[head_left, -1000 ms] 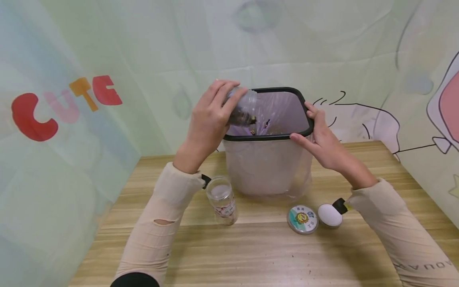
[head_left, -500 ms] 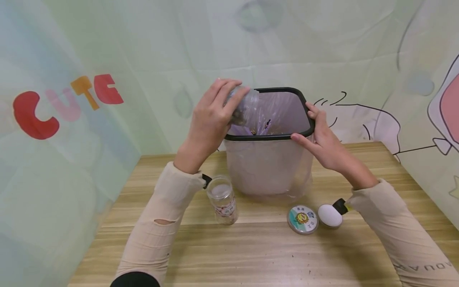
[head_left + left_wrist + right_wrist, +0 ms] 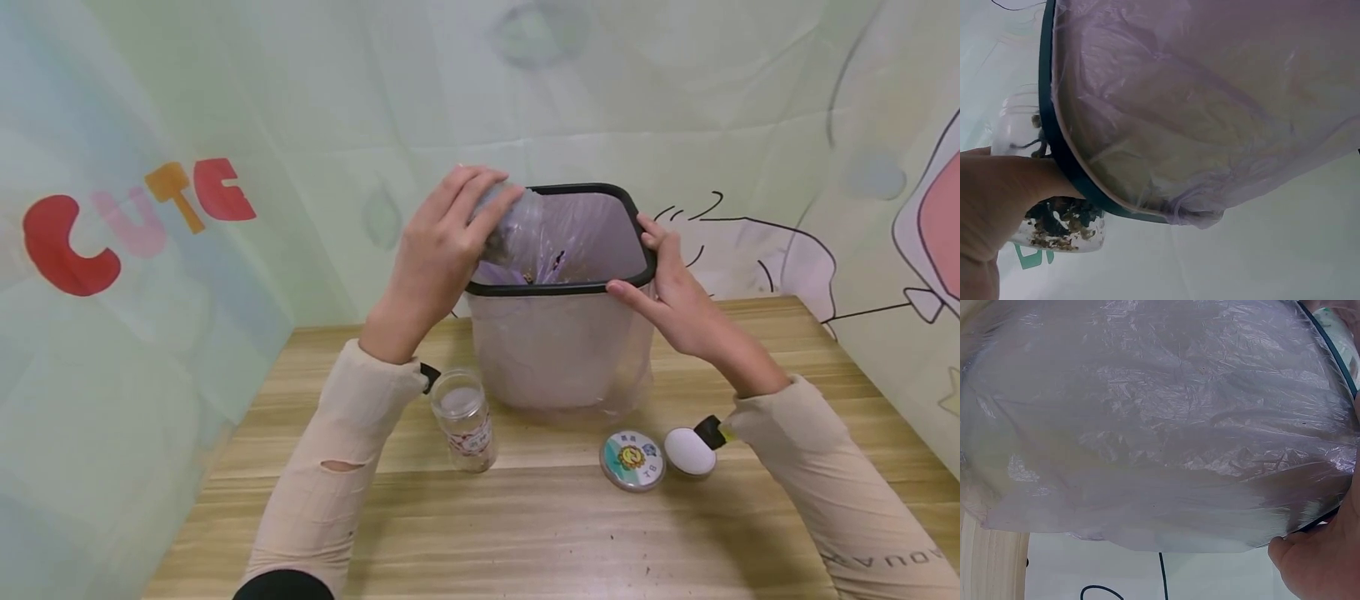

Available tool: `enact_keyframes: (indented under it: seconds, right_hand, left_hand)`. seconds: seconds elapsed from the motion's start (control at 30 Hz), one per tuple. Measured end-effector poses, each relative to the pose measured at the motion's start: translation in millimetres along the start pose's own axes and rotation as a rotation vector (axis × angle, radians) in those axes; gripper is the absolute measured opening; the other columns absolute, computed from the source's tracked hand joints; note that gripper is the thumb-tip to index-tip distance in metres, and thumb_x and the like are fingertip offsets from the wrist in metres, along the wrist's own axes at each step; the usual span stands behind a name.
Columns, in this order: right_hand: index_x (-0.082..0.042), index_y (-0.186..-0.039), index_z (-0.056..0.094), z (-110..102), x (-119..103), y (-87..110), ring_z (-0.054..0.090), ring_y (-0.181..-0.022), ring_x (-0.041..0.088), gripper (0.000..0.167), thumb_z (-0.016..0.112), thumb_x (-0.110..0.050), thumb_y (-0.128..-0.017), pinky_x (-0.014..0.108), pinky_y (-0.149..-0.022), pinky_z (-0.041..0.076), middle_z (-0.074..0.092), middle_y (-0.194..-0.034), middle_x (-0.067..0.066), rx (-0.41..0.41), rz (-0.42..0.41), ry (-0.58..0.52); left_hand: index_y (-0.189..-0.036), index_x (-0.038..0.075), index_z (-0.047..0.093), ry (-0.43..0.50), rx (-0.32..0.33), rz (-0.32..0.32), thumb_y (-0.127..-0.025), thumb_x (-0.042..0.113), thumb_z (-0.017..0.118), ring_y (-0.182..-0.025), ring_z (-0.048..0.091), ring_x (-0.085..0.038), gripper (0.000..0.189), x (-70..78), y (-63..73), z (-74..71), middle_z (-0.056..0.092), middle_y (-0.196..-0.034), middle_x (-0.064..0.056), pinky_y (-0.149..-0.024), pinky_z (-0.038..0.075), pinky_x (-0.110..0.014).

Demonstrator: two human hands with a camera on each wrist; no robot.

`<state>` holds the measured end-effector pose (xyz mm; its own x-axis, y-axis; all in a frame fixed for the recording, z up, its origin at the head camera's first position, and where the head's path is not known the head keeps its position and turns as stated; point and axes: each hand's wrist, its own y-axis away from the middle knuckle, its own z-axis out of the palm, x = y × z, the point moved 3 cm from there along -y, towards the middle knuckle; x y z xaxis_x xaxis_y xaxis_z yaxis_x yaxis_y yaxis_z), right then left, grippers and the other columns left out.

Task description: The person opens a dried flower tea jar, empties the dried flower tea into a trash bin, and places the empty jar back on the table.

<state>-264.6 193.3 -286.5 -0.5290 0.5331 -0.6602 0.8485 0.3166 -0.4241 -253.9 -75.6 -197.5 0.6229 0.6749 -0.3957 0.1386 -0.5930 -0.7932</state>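
In the head view my left hand [image 3: 435,246] grips a clear plastic jar [image 3: 521,225], tipped with its mouth inside the bin. Dark and brown scraps cling within the jar [image 3: 1063,228] in the left wrist view, behind the thumb and the rim. The trash bin [image 3: 555,350] stands upright, wrapped in a thin translucent purplish liner [image 3: 1147,412] under a black rim [image 3: 547,289]. A few small dark bits lie on the liner inside. My right hand [image 3: 671,292] holds the rim at the right corner, thumb in front, other fingers on the side.
A second clear jar [image 3: 468,433], lidless and with a printed label, stands front left of the bin on the wooden table [image 3: 525,533]. A round printed lid [image 3: 632,461] and a white lid [image 3: 690,451] lie at front right. Dark specks dot the tabletop.
The dark clump seen at the jar's mouth a second ago is no longer visible there. The jar has shifted slightly right. My right hand still holds the rim.
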Motion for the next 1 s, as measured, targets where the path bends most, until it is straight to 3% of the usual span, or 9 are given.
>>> enact_keyframes:
  seconds: [0.67,1.0]
  right_hand:
    - [-0.016,-0.158,0.003,0.0,1.3,-0.1,0.026,-0.142,0.041,0.090,0.059,-0.050,-0.096,0.063,-0.113,0.020,0.021,-0.156,0.024,-0.002,-0.002,-0.012]
    - [-0.018,-0.158,0.003,-1.7,-0.1,-0.5,0.027,-0.141,0.043,0.090,0.059,-0.050,-0.096,0.064,-0.112,0.020,0.020,-0.157,0.023,-0.004,0.009,-0.010]
  left_hand:
    - [-0.125,0.002,0.067,0.005,0.024,0.027,-0.099,-0.013,0.043,-0.119,0.053,-0.030,0.038,3.3,-0.5,-1.9,0.063,-0.126,-0.015,-0.110,0.038,-0.030]
    - [-0.124,0.002,0.066,-0.055,0.029,0.071,-0.099,-0.016,0.038,-0.116,0.053,-0.032,0.042,-1.7,-3.0,-2.9,0.063,-0.124,-0.017,-0.106,0.043,-0.033]
